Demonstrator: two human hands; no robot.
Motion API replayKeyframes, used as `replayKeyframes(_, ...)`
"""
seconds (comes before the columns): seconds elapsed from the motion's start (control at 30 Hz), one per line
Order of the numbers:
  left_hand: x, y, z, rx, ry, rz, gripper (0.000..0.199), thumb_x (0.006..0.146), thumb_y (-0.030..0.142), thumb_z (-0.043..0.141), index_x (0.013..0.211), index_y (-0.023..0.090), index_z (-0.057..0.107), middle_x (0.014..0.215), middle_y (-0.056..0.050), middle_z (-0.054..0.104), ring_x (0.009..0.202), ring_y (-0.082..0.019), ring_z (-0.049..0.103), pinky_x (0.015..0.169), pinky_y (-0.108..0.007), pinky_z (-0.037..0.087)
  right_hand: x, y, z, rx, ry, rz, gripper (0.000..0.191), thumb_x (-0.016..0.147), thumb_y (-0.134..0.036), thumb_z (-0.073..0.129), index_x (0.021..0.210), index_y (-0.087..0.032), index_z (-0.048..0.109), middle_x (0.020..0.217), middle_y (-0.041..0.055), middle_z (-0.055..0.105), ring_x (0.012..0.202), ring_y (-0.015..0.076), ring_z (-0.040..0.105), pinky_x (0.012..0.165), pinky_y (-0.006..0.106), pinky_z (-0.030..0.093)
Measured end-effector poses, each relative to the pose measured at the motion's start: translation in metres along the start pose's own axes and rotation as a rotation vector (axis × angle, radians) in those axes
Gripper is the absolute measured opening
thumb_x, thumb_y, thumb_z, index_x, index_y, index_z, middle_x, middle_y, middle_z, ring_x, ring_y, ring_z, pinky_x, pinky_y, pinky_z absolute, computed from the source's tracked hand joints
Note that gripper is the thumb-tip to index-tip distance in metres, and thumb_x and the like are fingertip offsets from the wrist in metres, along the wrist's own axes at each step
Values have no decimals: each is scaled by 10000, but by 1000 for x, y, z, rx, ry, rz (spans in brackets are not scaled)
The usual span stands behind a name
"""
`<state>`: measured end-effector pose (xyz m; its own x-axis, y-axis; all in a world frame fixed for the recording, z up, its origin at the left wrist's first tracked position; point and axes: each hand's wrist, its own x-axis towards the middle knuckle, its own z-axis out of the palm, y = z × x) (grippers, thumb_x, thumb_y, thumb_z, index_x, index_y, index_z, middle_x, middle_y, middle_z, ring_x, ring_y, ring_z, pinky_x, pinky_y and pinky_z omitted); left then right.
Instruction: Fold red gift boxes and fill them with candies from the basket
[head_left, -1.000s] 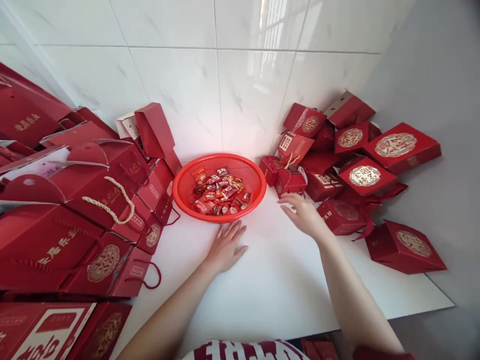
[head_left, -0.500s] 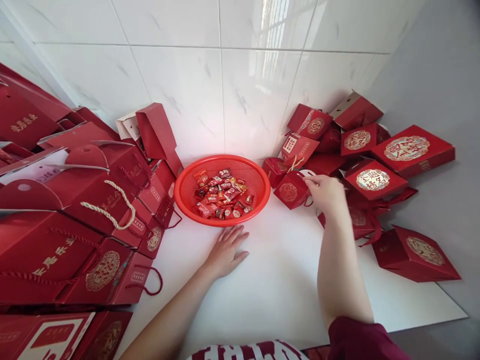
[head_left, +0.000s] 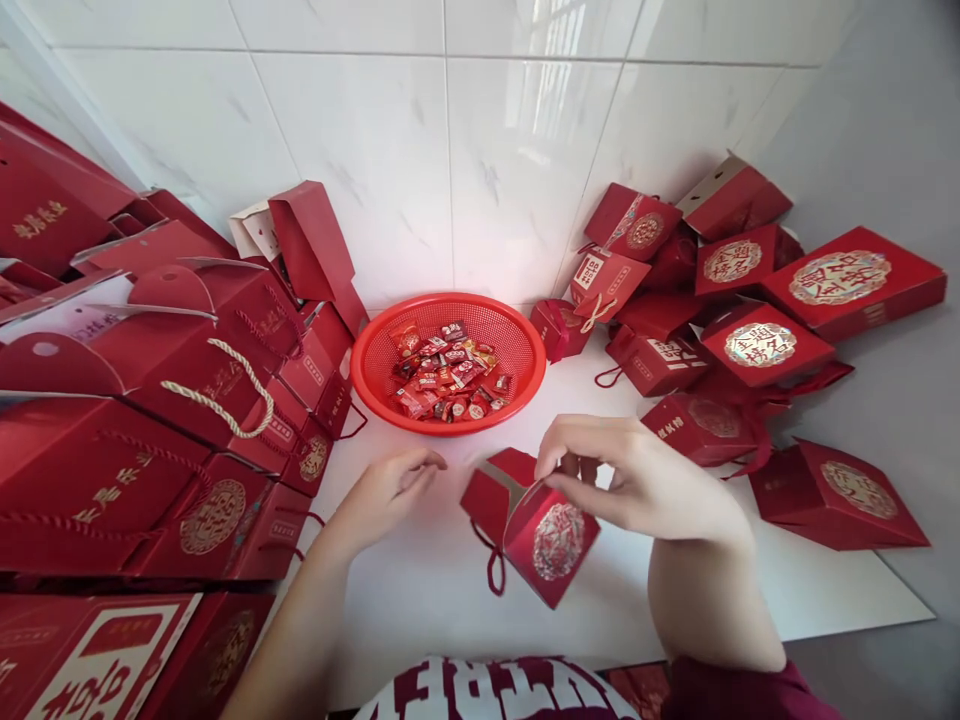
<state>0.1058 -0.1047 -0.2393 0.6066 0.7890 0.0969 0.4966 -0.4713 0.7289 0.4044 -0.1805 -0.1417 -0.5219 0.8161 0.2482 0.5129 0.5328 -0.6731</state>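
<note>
A small red gift box point(head_left: 559, 545) with a gold round emblem and a dark red cord handle is tilted above the white table. My right hand point(head_left: 619, 475) pinches its upper edge between thumb and fingers. To the left of the box is my left hand point(head_left: 386, 495), fingers loosely stretched and touching nothing I can see. Behind both hands stands a red plastic basket point(head_left: 361, 395), and a heap of wrapped candies point(head_left: 450, 375) lies inside it.
Many red gift boxes point(head_left: 217, 520) with rope handles are stacked along the left side. More red boxes point(head_left: 761, 345) are piled at the right. A white tiled wall point(head_left: 352, 130) rises behind the white table point(head_left: 420, 600).
My right hand has taken the small gift box from the right-hand pile and brought it toward me, to the middle. My left hand has lifted off the table and shifted left.
</note>
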Motion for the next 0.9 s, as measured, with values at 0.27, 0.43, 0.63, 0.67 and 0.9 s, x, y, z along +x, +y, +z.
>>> replayKeyframes(0.27, -12, 7, -13, -91, 218, 264, 186, 912, 265, 619, 1084, 211, 666, 1131, -73, 673, 1083, -212, 628, 973, -339, 497, 11, 5, 29, -129, -424, 52, 152, 895, -85, 540, 843, -203, 619, 822, -8, 686, 712, 140, 602, 670, 248, 432)
replayKeyframes(0.43, -10, 15, 7, -61, 26, 303, 334, 851, 278, 718, 1172, 238, 634, 1179, -84, 615, 1118, -222, 595, 992, -346, 500, 21, 10, 40, -152, -488, 103, 190, 946, -126, 497, 882, -220, 649, 768, -20, 690, 644, 138, 591, 627, 245, 393)
replayKeyframes(0.63, -4, 7, 37, -106, 159, 234, 152, 956, 182, 559, 1095, 215, 610, 969, -26, 672, 864, -130, 632, 803, -246, 514, 26, 10, 51, -191, -490, 126, 110, 938, -200, 524, 851, -210, 592, 740, -15, 646, 613, 139, 528, 570, 252, 317)
replayKeyframes(0.67, -4, 5, 39, -131, 171, 197, 163, 964, 192, 549, 1117, 214, 600, 939, -17, 671, 830, -122, 632, 773, -235, 509, 26, 10, 51, -208, -497, 138, 121, 939, -216, 526, 829, -206, 574, 730, -12, 636, 607, 139, 514, 562, 256, 301)
replayKeyframes(0.9, -2, 1, 39, -261, 60, -111, 316, 984, 338, 508, 1256, 214, 609, 774, 14, 630, 641, -109, 542, 597, -210, 438, 24, 15, 39, -258, -412, 289, 122, 873, -195, 589, 773, -202, 521, 704, -19, 611, 627, 134, 503, 583, 255, 290)
